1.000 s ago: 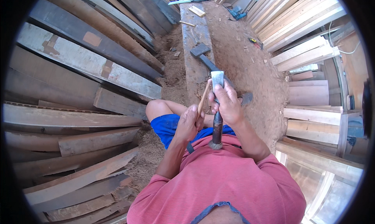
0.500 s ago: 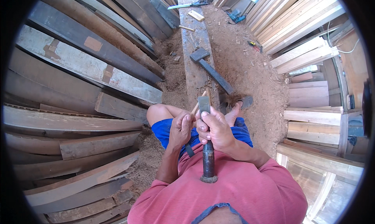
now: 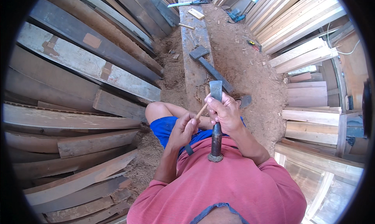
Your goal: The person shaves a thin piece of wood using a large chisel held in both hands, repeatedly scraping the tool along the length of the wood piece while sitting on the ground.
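Weathered boards (image 3: 70, 117), stacked in overlapping rows, occupy the left side of the scene. Pale sawn timber (image 3: 299, 22) leans in a bank at far right. The floor (image 3: 254, 79) between them carries brown shavings and scattered wood chips. The seated person wears a red shirt (image 3: 234, 181) and blue shorts (image 3: 163, 129). A narrow plank counter (image 3: 193, 77), worn and marked along its surface, runs from just beyond the knees to the far edge.

A dark mallet (image 3: 214, 72) lies aslant on the counter, head toward far left, handle projecting past the right edge. A saw (image 3: 198, 2) lies across the counter's far end. A chisel (image 3: 216, 142) stands in line with the body, blade pointing away, butt at the shirt front (contact there cannot be confirmed).

Both hands are closed. The right hand (image 3: 225, 113) is wrapped round the chisel below its blade, thumb along the near face. The left hand (image 3: 183, 129) pinches a slim wooden stick (image 3: 201, 111) between thumb and fingers. The stick slopes far and right, lying between the two hands, its free end just beside the right hand's fingers and left of the blade.
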`<move>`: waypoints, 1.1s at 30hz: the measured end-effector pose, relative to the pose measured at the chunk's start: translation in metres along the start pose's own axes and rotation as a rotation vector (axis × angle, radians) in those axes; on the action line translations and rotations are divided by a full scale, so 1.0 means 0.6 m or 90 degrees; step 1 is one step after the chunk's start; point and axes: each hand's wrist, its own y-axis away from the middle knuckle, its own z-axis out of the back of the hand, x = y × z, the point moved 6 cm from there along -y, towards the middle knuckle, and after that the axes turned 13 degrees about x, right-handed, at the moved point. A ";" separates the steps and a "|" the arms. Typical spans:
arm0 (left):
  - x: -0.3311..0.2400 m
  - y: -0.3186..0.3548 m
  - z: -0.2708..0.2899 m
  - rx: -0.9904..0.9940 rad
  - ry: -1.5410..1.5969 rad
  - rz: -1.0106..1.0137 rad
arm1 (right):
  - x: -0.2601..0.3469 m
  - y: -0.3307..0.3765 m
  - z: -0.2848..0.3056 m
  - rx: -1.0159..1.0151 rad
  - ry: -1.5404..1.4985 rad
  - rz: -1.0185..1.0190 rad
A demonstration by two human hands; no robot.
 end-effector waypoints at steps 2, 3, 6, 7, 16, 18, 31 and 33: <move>0.010 -0.012 -0.013 0.017 0.326 0.021 | -0.003 -0.001 0.002 0.019 0.000 -0.006; 0.015 -0.016 -0.012 0.015 0.326 0.020 | -0.003 -0.003 -0.001 0.039 0.000 -0.013; 0.026 -0.031 -0.010 0.019 0.435 0.002 | 0.005 -0.002 -0.001 -0.031 -0.172 0.059; 0.026 -0.037 -0.004 -0.025 0.426 0.006 | -0.001 -0.004 0.009 -0.030 -0.181 0.078; 0.035 -0.050 0.028 -0.128 0.209 -0.052 | -0.053 0.014 -0.072 0.116 -0.322 -0.131; 0.027 -0.028 0.032 -0.151 0.153 -0.056 | -0.047 0.017 -0.078 0.146 -0.310 -0.109; 0.000 -0.009 0.025 -0.131 0.066 0.016 | -0.004 -0.008 0.008 0.009 -0.053 -0.026; -0.018 -0.018 0.018 -0.086 -0.073 -0.016 | -0.003 -0.012 0.010 0.014 -0.046 -0.003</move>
